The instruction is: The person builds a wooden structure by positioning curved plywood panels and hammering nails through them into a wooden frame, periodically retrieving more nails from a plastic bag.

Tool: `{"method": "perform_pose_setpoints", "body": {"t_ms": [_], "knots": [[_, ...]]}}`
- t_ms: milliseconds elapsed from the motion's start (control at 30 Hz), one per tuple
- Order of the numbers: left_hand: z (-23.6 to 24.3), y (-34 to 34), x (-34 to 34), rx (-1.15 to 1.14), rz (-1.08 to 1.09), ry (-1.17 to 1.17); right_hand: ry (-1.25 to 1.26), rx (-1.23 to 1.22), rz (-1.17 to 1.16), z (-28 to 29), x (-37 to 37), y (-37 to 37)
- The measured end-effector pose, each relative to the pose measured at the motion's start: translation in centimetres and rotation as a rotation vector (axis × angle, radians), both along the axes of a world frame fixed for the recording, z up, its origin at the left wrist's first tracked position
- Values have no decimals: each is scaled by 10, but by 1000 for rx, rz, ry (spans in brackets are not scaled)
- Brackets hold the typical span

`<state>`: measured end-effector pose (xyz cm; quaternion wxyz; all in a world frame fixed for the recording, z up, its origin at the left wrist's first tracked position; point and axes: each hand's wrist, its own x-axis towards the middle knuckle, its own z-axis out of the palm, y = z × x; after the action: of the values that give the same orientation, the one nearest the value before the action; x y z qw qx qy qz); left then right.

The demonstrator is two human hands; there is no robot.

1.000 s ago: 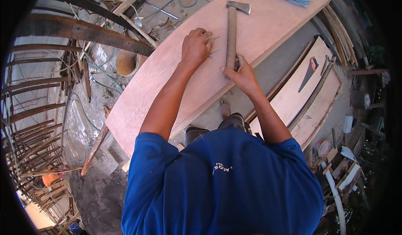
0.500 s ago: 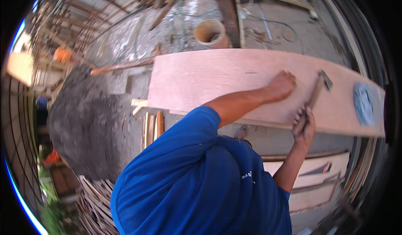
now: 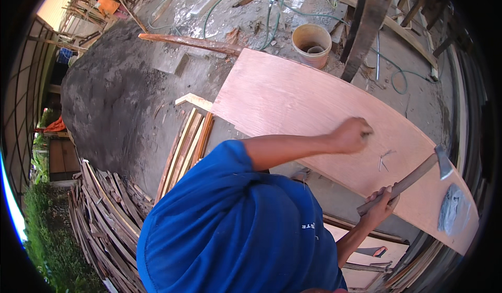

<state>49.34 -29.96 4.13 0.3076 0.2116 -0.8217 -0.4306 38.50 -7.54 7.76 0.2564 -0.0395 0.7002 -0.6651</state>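
Right hand [image 3: 383, 201] gripping hatchet [image 3: 413, 179], left hand [image 3: 351, 135] clenched over plywood sheet [image 3: 293, 99], contents unclear, nails [image 3: 383, 159] lying nearby

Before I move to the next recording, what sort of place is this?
Probably a building site or work yard: a large dark heap of sand or soil, a pile of rough boards, and a hatchet in the right hand.

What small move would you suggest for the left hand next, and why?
Perhaps steady the left hand on the panel: it is curled, maybe around a nail, though blur hides that; loose nails lie nearby, and the right hand grips the hatchet.
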Motion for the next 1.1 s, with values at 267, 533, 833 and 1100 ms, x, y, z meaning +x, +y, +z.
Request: {"method": "perform_pose_setpoints", "body": {"t_ms": [267,533,833,1100], "knots": [[-24,-171,267,226,588,152,199,10,285,20,98,-112],[-65,-267,321,485,778,345,-66,185,605,5,235,-228],[-71,-277,318,107,724,174,215,342,778,3,286,-286],[-75,-279,316,88,704,168,812,301,788,51,305,-345]]}}
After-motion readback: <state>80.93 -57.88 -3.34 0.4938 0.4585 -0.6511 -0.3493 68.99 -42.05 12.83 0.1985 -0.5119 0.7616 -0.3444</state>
